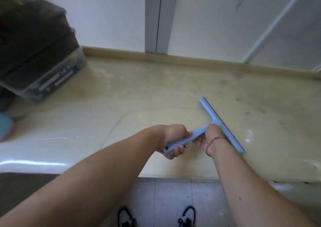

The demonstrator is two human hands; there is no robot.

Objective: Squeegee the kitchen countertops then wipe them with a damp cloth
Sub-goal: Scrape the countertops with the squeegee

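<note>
Both hands are working one tool. The blue squeegee [220, 122] is lying with its blade edge down on the yellowish table [121, 94], to the right of centre, well short of the back wall. The blade's long axis is running diagonally, from a far end up and left to a near end down and right, close to the table's front edge. The handle is coming off the middle of the blade and pointing back toward the person, down and left.

The left hand [175, 140] is gripping the tail of the handle, fingers curled under it and thumb side over the top. The right hand [207, 137] is pinching the handle higher up, just behind the blade, fingers wrapped around the neck; a thin cord bracelet is sitting on that wrist. The right hand is the nearer one to the blade, so it is probably supplying the downward press while the left steers.

Judgement: the squeegee step is under way. A curved line on the table to the left of the hands looks like the edge of a wet film. With the handle trailing left of the blade, the stroke most likely runs across the blade's axis, either pulled left toward the hands or pushed right over the spotted, duller patch.

A clear plastic bin [50, 66] with dark contents is sitting at the table's far left, well apart from the tool. No cloth is identifiable.
</note>
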